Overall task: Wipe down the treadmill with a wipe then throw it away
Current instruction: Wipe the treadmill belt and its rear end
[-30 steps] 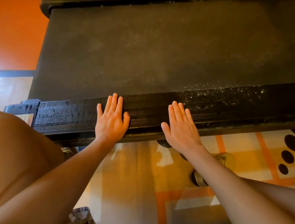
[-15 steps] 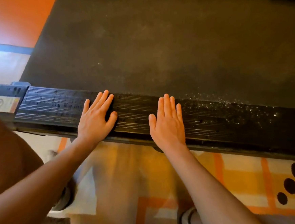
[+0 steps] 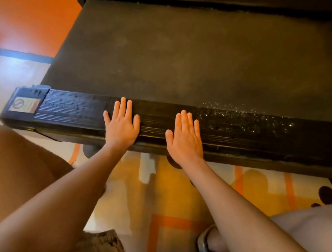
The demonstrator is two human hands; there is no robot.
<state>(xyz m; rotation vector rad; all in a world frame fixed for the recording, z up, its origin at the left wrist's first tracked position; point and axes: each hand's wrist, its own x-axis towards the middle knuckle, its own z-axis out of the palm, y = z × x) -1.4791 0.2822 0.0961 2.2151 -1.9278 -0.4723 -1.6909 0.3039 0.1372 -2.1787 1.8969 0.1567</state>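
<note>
A black treadmill [image 3: 186, 58] fills the upper part of the head view, its dusty belt running away from me. Its ribbed side rail [image 3: 71, 110] lies across the middle, with white specks on its right stretch. My left hand [image 3: 121, 125] rests flat on the rail, fingers straight. My right hand [image 3: 186, 138] lies flat on the rail a little to the right, fingers straight too. Neither hand holds anything. No wipe is in view.
A warning sticker [image 3: 24, 105] marks the rail's left end cap. Below the rail is a patterned orange and yellow rug [image 3: 175, 196] with dark dots at the right. My knees frame the bottom corners. Orange floor [image 3: 31, 11] lies at the upper left.
Both hands stay flat on the rail. The view has shifted, so the treadmill's left end and far edge show more; the hands sit slightly further right along the rail.
</note>
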